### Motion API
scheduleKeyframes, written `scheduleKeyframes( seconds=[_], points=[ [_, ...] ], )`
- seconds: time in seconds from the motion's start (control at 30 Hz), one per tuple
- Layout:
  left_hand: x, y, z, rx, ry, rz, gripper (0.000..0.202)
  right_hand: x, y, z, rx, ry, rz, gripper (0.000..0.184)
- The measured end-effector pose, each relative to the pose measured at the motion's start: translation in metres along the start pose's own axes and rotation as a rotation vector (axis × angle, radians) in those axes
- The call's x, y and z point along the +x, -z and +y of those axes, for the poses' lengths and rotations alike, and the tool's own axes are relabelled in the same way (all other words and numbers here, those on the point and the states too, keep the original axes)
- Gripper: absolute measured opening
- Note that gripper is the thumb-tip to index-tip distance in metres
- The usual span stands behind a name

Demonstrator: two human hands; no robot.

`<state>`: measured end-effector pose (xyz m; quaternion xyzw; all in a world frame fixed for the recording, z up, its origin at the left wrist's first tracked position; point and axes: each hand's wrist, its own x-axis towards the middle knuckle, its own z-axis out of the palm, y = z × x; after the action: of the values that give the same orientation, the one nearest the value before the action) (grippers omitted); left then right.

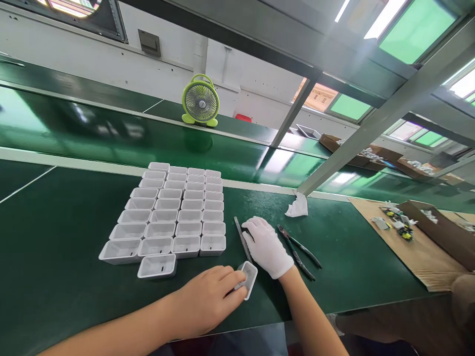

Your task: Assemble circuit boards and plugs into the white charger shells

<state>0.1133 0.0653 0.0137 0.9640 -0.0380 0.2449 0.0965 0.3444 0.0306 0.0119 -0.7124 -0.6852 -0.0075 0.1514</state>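
Note:
My bare left hand (206, 301) lies on the green table and grips a small white plastic shell (248, 279) by its side, near the front edge. My right hand (266, 247) wears a white glove and rests just behind that shell, its fingers closed on a thin dark tool (242, 238) lying on the table. To the left, several white open shells (174, 212) stand in neat rows, with one more shell (157, 266) set apart in front of them.
Black pliers (299, 251) lie right of the gloved hand, a crumpled white cloth (297, 206) behind them. Cardboard sheet (411, 249) with small circuit parts and a brown box (441, 230) at right. A green fan (200, 101) stands beyond the conveyor belt (111, 136). A slanted metal post (371, 131) rises behind the cloth.

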Motion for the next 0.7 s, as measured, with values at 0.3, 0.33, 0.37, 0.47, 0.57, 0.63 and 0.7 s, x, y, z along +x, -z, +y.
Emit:
scheduleKeyframes(
  seconds=[0.3,0.33,0.37,0.47,0.57,0.63,0.7],
  points=[
    [0.001,0.003,0.002,0.039,0.028,0.090,0.013,0.000,0.001,0.000,-0.003,-0.003,-0.001,0.019],
    [0.002,0.004,0.002,0.014,0.040,0.092,0.012,-0.001,0.001,0.000,-0.002,-0.003,-0.001,0.018],
    [0.002,0.006,0.002,-0.022,0.050,0.084,0.013,0.000,0.002,0.000,0.000,-0.004,-0.001,0.018],
    [0.002,0.006,0.000,-0.181,0.086,0.025,0.029,0.001,0.002,-0.001,0.007,-0.001,-0.004,0.018],
    [0.001,0.006,-0.002,-0.374,0.188,-0.047,0.047,0.001,0.003,-0.003,0.020,0.003,-0.012,0.019],
    [0.001,0.008,-0.002,-0.491,0.285,-0.093,0.056,0.000,0.002,-0.006,0.031,-0.002,-0.018,0.020],
    [0.002,0.011,-0.002,-0.574,0.353,-0.130,0.062,-0.001,0.003,-0.007,0.043,-0.017,-0.014,0.021]
  ],
)
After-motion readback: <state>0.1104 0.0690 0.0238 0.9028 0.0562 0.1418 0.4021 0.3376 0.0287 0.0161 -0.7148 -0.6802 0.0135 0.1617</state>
